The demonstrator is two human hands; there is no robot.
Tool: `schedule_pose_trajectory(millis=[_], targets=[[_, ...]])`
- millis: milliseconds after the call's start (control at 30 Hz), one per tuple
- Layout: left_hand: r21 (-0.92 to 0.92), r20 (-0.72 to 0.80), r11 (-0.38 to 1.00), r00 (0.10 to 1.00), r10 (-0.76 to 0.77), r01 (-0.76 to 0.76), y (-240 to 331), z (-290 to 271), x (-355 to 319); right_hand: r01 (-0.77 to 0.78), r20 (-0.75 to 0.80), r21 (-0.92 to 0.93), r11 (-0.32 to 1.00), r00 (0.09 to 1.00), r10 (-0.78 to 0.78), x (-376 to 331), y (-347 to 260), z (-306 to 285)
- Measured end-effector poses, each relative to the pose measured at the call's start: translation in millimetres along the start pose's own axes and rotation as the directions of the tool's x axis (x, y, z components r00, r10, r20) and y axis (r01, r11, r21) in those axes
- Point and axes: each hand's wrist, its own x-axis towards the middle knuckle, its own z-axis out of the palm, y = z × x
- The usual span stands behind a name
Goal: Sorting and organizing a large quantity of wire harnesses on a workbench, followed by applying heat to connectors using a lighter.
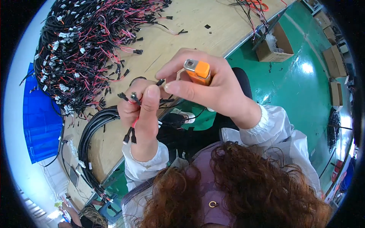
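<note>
Black-tipped wires (133,137) in left grip (144,114)

- Orange lighter (202,71), metal-capped end facing up, held in the right hand (218,86).
- Thin red-and-black wires (135,122) with black connectors (135,98), splayed from the left hand (143,108); one connector between right thumb and forefinger.

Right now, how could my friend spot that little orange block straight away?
Start at the pale wooden table, then look down to the picture's middle, where two hands are raised. Go to the right hand. In its grip sits the small block, bright orange with a silvery top, chunkier than the thin black cable ends at the left hand.
</note>
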Motion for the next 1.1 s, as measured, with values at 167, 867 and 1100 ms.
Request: schedule_pose_trajectory(millis=[167, 867, 1100], targets=[[0.166, 0.064, 0.982, 0.995, 0.075, -0.085, 2, -1, 0, -0.007, 0.009, -0.176, 0.984, 1.0, 0.009, 0, -3, -1], [0.076, 0.08, 0.997, 0.997, -0.022, 0.016, 8, -3, -3, -0.253, 0.044, 0.098, 0.962, 0.967, 0.25, 0, -11, -2], [0.033, 0.035, 0.999, 0.999, -0.008, 0.007, 6, -2, -2, -0.281, 0.066, 0.128, 0.951, 0.959, 0.275, 1, -12, -1]])
